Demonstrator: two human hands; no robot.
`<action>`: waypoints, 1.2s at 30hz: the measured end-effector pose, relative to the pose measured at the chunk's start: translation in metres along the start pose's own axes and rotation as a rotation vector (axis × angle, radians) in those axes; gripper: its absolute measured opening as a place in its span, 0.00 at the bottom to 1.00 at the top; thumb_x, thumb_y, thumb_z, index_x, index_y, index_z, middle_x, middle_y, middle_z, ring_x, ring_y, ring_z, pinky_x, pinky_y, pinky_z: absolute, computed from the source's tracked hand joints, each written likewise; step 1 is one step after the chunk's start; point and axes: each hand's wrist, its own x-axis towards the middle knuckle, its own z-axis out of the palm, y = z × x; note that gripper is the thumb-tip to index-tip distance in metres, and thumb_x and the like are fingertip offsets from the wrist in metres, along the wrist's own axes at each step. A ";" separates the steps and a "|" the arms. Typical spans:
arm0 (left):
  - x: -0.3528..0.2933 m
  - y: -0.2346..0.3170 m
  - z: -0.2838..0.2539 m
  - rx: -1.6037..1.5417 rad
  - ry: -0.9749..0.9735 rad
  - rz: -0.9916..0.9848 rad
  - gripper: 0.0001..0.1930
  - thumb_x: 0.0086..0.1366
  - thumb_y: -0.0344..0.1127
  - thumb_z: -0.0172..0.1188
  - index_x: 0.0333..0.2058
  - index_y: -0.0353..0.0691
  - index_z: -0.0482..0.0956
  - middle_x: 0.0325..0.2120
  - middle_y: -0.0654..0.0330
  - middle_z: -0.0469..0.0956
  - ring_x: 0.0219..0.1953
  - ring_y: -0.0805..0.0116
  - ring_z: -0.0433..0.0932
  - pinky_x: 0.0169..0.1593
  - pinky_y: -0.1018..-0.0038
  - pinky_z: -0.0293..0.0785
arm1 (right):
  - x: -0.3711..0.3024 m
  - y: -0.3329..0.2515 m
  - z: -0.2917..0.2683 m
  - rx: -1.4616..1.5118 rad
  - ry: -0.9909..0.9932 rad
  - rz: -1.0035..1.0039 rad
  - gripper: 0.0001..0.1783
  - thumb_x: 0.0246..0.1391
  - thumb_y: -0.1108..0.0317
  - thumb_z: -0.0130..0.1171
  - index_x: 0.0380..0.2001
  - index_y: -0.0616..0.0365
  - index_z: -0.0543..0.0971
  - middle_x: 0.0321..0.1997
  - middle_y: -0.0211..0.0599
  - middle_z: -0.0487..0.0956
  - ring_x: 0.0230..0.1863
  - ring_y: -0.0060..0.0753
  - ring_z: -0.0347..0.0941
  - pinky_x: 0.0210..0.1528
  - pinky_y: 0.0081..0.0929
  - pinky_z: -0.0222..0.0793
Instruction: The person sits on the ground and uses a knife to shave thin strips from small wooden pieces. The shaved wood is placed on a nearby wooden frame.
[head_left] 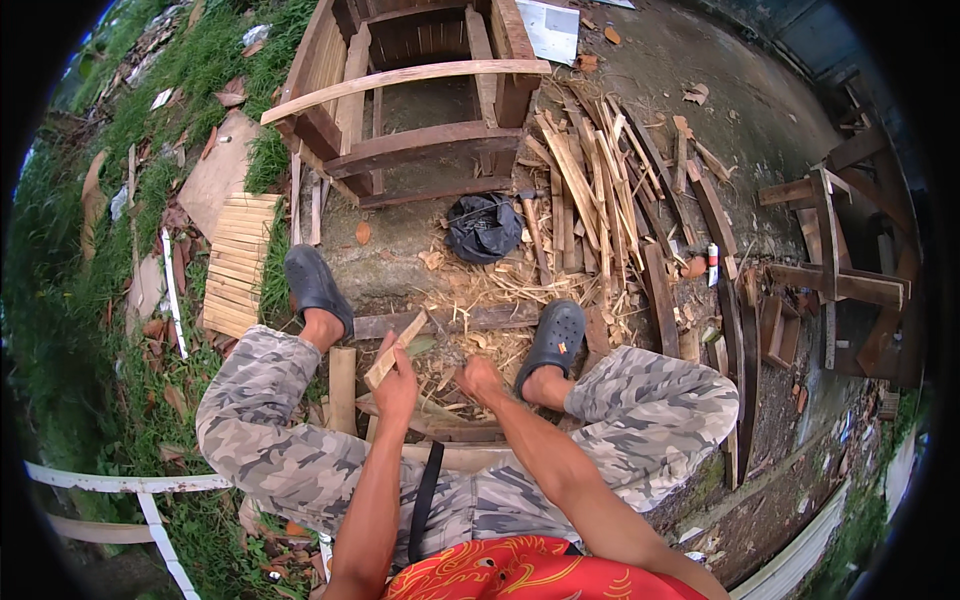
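My left hand (397, 388) is closed around a short, pale strip of wood (402, 345), tilted with its far end up to the right. To its right, my right hand (481, 379) is curled shut low over the shavings; whatever it grips, if anything, is hidden. Curly wood shavings (500, 290) lie scattered between my two dark clogs. Left of my left hand stands a short round piece of bamboo or wood (342, 388). A dark wooden plank (455, 322) lies crosswise just beyond my hands.
A wooden furniture frame (430, 143) stands ahead, a pale curved strip (400, 80) across it. Near it are a black plastic bag (483, 228), a long-handled tool (536, 240) and a pile of split strips (590, 180). A slatted panel (240, 262) lies left; more wooden frames (835, 240) stand right.
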 end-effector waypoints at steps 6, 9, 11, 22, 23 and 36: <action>0.004 -0.010 0.001 -0.038 -0.034 -0.122 0.19 0.74 0.36 0.49 0.57 0.29 0.73 0.52 0.45 0.78 0.53 0.57 0.78 0.56 0.68 0.72 | 0.007 0.018 0.013 0.084 -0.018 0.018 0.24 0.56 0.54 0.55 0.42 0.66 0.80 0.42 0.62 0.81 0.47 0.62 0.78 0.52 0.51 0.73; 0.007 -0.009 -0.002 -0.116 -0.033 -0.149 0.20 0.74 0.36 0.48 0.58 0.30 0.71 0.51 0.48 0.79 0.49 0.62 0.79 0.52 0.70 0.74 | 0.009 0.018 0.022 0.132 0.013 0.031 0.23 0.55 0.54 0.55 0.40 0.65 0.80 0.39 0.61 0.81 0.45 0.62 0.79 0.50 0.51 0.74; 0.007 -0.007 -0.007 -0.108 -0.044 -0.264 0.20 0.74 0.36 0.48 0.59 0.31 0.71 0.50 0.50 0.79 0.47 0.66 0.79 0.49 0.71 0.75 | 0.010 0.017 0.025 0.129 -0.035 0.010 0.22 0.54 0.53 0.56 0.39 0.63 0.81 0.36 0.60 0.82 0.42 0.61 0.79 0.46 0.51 0.74; 0.034 -0.031 -0.002 -0.117 0.032 -0.146 0.19 0.73 0.38 0.49 0.52 0.29 0.76 0.47 0.46 0.80 0.49 0.53 0.80 0.51 0.65 0.74 | 0.023 -0.013 0.012 0.248 0.130 -0.083 0.23 0.56 0.53 0.57 0.39 0.65 0.80 0.37 0.59 0.82 0.43 0.59 0.79 0.48 0.49 0.74; 0.037 -0.034 0.000 0.002 0.017 -0.118 0.19 0.73 0.38 0.50 0.53 0.29 0.75 0.43 0.50 0.80 0.43 0.61 0.78 0.46 0.69 0.74 | 0.023 -0.014 0.013 0.223 0.108 -0.050 0.23 0.55 0.52 0.57 0.39 0.65 0.80 0.38 0.59 0.82 0.43 0.59 0.79 0.49 0.49 0.74; 0.040 0.002 -0.001 0.131 0.007 -0.114 0.19 0.71 0.38 0.49 0.51 0.30 0.78 0.45 0.45 0.82 0.50 0.50 0.80 0.53 0.64 0.74 | 0.019 -0.003 0.024 0.038 0.000 0.104 0.20 0.54 0.58 0.56 0.40 0.65 0.81 0.41 0.59 0.82 0.47 0.59 0.79 0.50 0.48 0.74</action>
